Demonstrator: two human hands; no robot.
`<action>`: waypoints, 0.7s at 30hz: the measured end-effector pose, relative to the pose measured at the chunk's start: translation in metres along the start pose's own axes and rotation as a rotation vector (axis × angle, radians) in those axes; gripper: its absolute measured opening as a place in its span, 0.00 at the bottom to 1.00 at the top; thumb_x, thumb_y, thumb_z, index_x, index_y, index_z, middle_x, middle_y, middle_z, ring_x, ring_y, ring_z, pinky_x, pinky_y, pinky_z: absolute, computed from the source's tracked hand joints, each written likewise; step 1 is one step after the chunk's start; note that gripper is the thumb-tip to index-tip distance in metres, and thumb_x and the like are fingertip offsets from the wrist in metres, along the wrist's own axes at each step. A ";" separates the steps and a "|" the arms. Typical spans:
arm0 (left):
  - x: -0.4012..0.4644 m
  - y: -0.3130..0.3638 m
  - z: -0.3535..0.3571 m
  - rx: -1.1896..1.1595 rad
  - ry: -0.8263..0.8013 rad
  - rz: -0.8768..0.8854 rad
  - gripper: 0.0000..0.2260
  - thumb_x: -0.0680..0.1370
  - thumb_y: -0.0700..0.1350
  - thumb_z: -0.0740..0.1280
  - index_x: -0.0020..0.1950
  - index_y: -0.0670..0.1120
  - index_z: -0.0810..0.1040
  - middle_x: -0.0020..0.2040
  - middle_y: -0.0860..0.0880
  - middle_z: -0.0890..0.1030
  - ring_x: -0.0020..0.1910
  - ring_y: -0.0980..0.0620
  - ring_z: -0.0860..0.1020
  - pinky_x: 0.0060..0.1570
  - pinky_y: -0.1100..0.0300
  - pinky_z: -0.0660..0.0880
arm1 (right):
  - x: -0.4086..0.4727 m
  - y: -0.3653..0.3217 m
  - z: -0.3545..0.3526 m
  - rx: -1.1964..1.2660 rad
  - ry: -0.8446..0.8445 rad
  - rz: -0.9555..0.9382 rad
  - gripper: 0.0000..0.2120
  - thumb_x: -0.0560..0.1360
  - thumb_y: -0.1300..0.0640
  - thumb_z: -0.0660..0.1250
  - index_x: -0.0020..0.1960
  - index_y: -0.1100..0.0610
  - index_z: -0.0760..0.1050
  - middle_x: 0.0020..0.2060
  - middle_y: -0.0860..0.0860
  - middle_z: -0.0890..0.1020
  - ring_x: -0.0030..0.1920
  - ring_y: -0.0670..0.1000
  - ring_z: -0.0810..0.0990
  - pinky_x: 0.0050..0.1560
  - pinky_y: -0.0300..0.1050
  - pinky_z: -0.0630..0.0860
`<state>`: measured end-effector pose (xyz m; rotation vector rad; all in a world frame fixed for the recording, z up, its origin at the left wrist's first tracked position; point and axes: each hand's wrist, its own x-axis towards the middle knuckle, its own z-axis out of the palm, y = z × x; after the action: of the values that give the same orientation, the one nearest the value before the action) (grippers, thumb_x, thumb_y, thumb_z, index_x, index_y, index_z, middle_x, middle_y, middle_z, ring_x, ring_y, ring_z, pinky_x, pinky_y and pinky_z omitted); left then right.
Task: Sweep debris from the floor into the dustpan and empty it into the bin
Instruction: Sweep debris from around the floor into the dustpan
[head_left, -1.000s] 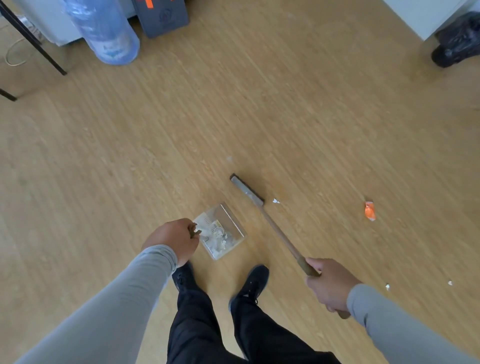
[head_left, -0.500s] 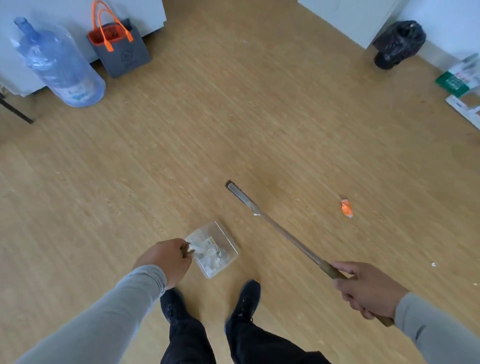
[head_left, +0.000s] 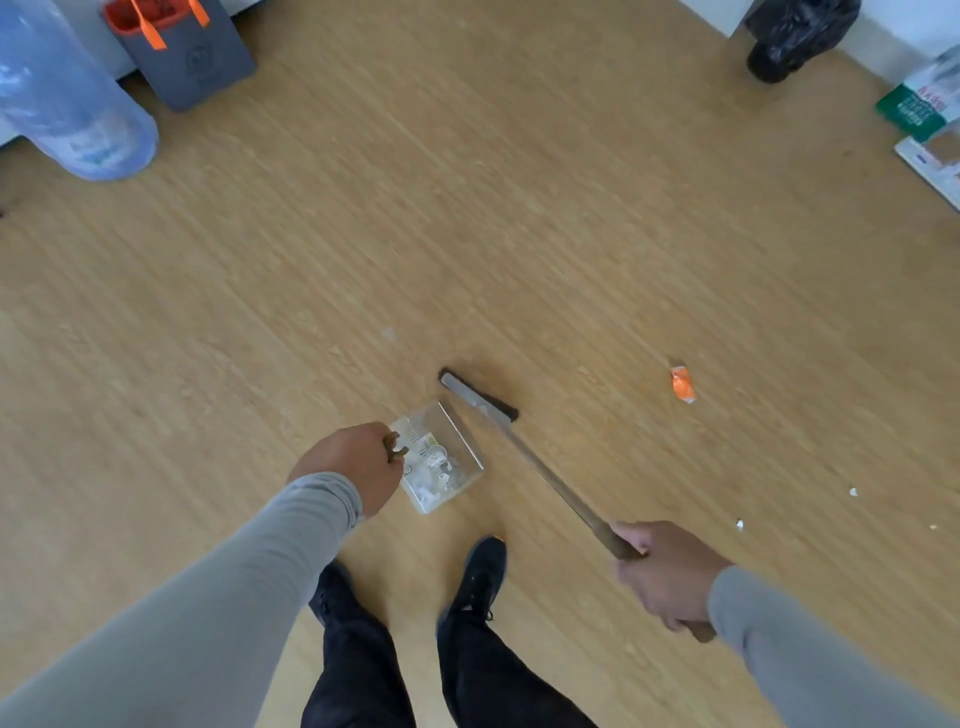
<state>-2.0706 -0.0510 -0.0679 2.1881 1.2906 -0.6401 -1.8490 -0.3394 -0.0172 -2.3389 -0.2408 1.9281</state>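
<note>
The floor (head_left: 519, 218) is light wood-grain laminate with boards running diagonally. At far left a large blue translucent water jug (head_left: 67, 104) lies on it beside a pale wall base; its label is too blurred to read. Next to it stands a dark grey tote bag with orange straps (head_left: 182, 49), with a faint round logo that cannot be read.

Lower down, the left hand (head_left: 348, 465), in a grey sleeve, curls its grip round the dark handle of a clear plastic dustpan (head_left: 441, 460) resting on the floor and holding white scraps. Two black shoes (head_left: 478, 577) stand just below it.

The dark bristled broom head (head_left: 478, 395) sits just beside the dustpan's far edge, its long wooden handle (head_left: 550, 478) slanting back to the right hand (head_left: 665, 577), whose grip is wrapped round the handle's end.

Further right an orange crumpled wrapper (head_left: 683, 383) lies well apart from the broom, and small white bits (head_left: 739, 524) dot the floor. At top right sits a black plastic bin bag (head_left: 795, 31) by a white wall, then a green and white packet (head_left: 919, 104) with unreadable print.
</note>
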 end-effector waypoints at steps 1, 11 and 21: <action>0.001 0.001 -0.001 0.000 0.001 0.002 0.08 0.79 0.57 0.61 0.48 0.55 0.75 0.38 0.56 0.79 0.35 0.53 0.79 0.33 0.60 0.73 | -0.012 0.012 -0.018 0.125 -0.021 0.011 0.28 0.77 0.57 0.66 0.75 0.45 0.68 0.31 0.53 0.74 0.24 0.50 0.67 0.25 0.42 0.65; 0.007 0.002 -0.006 0.010 0.004 -0.006 0.09 0.79 0.57 0.60 0.47 0.54 0.76 0.38 0.55 0.81 0.36 0.53 0.79 0.40 0.56 0.80 | -0.002 0.020 0.005 0.084 0.161 0.013 0.29 0.79 0.53 0.61 0.77 0.36 0.60 0.33 0.52 0.75 0.29 0.53 0.67 0.30 0.43 0.63; 0.009 -0.003 0.000 -0.029 0.007 0.026 0.06 0.78 0.56 0.62 0.46 0.56 0.75 0.40 0.56 0.81 0.38 0.53 0.79 0.42 0.55 0.80 | -0.029 0.042 -0.024 0.349 -0.051 0.068 0.27 0.77 0.62 0.70 0.73 0.48 0.69 0.32 0.57 0.75 0.26 0.51 0.67 0.27 0.42 0.63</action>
<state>-2.0694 -0.0437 -0.0746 2.1827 1.2648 -0.6002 -1.8284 -0.3851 0.0083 -2.0973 0.1621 1.8801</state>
